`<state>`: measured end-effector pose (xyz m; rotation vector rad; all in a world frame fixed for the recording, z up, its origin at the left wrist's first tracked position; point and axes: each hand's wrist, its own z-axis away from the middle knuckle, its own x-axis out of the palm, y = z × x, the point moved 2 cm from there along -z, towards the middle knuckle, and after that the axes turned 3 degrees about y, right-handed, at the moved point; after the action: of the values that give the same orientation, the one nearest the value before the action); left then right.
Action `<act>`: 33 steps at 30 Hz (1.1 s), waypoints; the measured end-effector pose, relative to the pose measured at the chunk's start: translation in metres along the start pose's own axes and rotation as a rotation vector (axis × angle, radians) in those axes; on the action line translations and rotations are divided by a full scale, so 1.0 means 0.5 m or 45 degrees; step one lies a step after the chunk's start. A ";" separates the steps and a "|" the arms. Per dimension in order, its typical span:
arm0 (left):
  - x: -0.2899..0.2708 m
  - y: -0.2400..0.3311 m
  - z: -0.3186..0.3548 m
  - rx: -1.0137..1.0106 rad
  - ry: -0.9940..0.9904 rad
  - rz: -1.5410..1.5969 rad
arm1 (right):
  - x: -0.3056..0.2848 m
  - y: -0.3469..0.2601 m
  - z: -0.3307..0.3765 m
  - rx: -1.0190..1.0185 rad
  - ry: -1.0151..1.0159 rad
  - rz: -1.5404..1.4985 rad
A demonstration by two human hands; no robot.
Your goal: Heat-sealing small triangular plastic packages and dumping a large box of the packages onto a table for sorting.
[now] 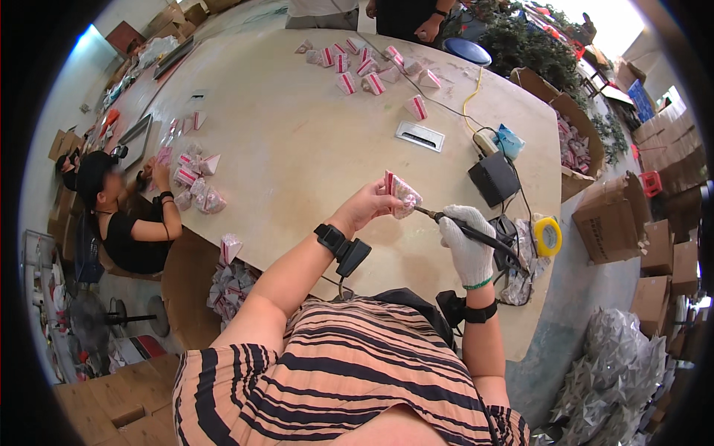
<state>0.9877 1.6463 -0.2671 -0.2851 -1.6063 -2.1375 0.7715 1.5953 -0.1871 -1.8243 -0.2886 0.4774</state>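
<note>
My bare left hand (363,208) pinches a small triangular wedge (402,195), white and pink with a red stripe, over the table's near part. My right hand (467,245), in a white knit glove, is closed round the black handle of what looks like a soldering iron (492,239). Its metal tip points left and meets or nearly meets the wedge's lower right side; contact is too small to tell. Similar wedges lie in a loose group (370,68) at the table's far side, with one single wedge (416,108) closer to me.
A black power box (494,180), cables and a yellow tape roll (547,236) sit right of my hands. A white socket plate (420,137) is set in the table (297,134). At left, a co-worker (134,215) handles pieces beside more wedges (197,182). Cartons (606,215) stand at right.
</note>
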 end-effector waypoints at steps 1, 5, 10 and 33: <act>-0.001 -0.006 0.000 -0.014 0.008 -0.034 | -0.002 0.000 0.001 0.056 -0.023 -0.028; 0.001 -0.026 0.011 -0.007 0.071 -0.043 | -0.004 0.012 0.007 0.065 -0.057 -0.060; -0.008 -0.044 0.058 -0.074 0.203 -0.044 | 0.013 0.037 0.018 0.263 -0.130 -0.161; -0.269 0.117 -0.578 0.442 0.568 -2.008 | -0.087 0.191 -0.039 0.466 0.387 0.025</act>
<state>1.1626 1.3898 -0.3607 1.9982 -2.0403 -2.3034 0.7380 1.5314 -0.2656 -1.5143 0.0262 0.2408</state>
